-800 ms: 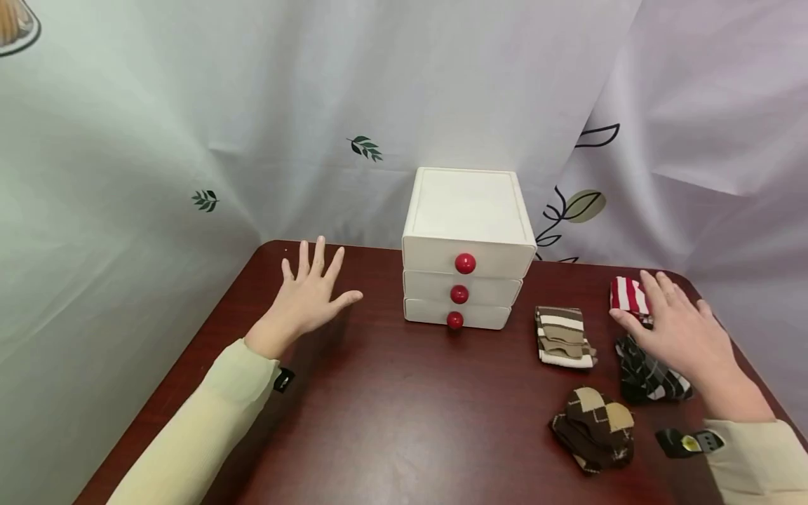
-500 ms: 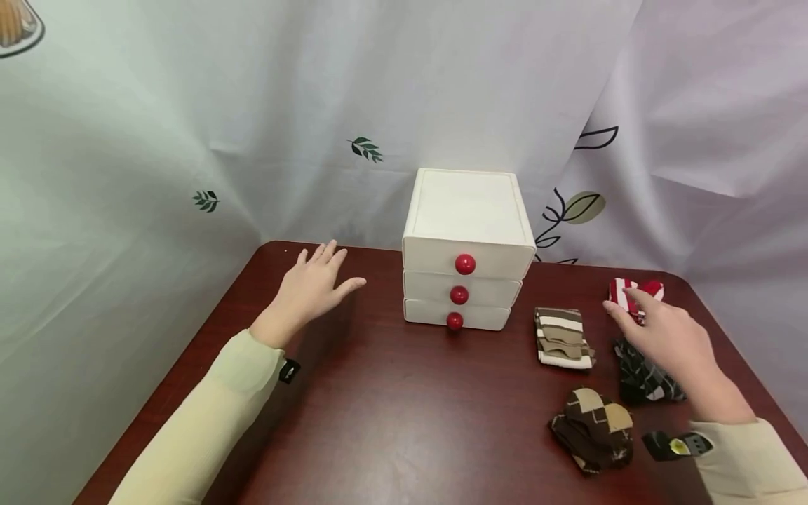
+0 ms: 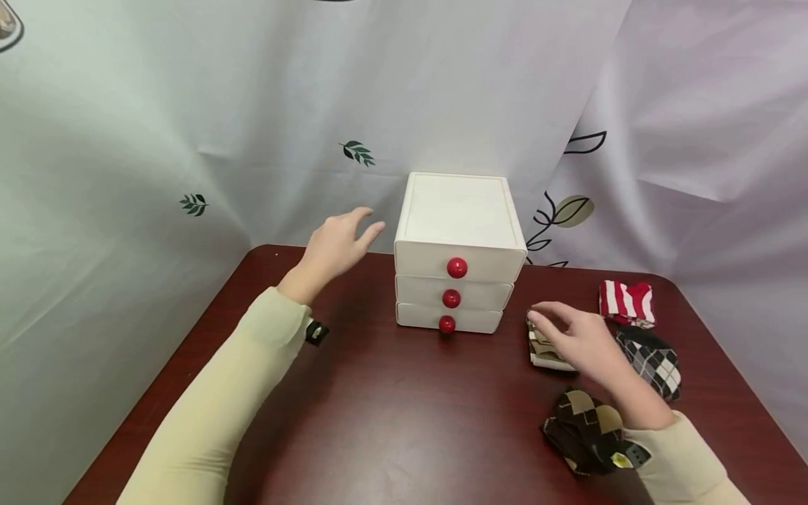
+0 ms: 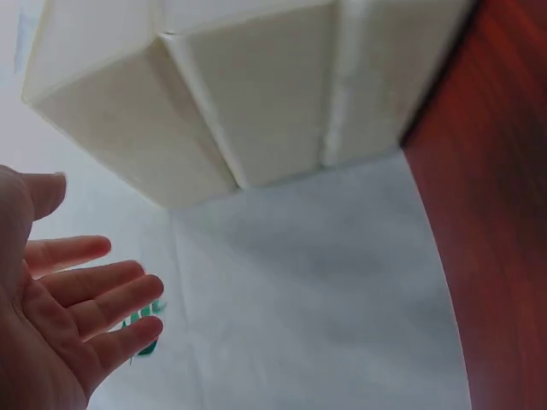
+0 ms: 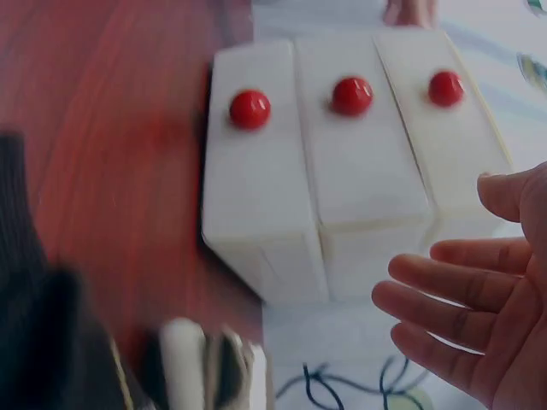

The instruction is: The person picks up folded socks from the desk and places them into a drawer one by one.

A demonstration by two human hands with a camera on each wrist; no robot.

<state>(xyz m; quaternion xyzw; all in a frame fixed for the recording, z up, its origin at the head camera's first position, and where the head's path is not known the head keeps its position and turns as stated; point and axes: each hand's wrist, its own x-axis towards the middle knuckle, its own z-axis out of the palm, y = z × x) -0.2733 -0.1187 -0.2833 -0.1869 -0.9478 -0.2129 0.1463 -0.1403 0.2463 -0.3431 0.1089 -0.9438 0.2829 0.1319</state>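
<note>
A white drawer unit (image 3: 463,210) with three red knobs stands at the back of the table, its drawers closed. Left of it in the head view, my left hand (image 3: 334,245) hovers in the air, fingers relaxed and holding nothing. On the other side my right hand (image 3: 581,344) is over the folded brown-and-white striped socks (image 3: 552,361), partly covering them, with nothing in its fingers. The right wrist view shows that palm (image 5: 504,316) with its fingers extended towards the drawers. Brown argyle socks (image 3: 577,428) lie below the right forearm, partly hidden by the wrist strap.
Red-and-white striped socks (image 3: 626,303) and black-and-grey argyle socks (image 3: 653,361) lie at the table's right side. A pale curtain (image 3: 284,105) with leaf prints hangs behind and at both sides of the dark red table (image 3: 404,421).
Both hands have moved inward towards the drawer unit, the left one also rising. The right hand has left the red and black socks for the brown-and-white striped pair. The view has shifted slightly.
</note>
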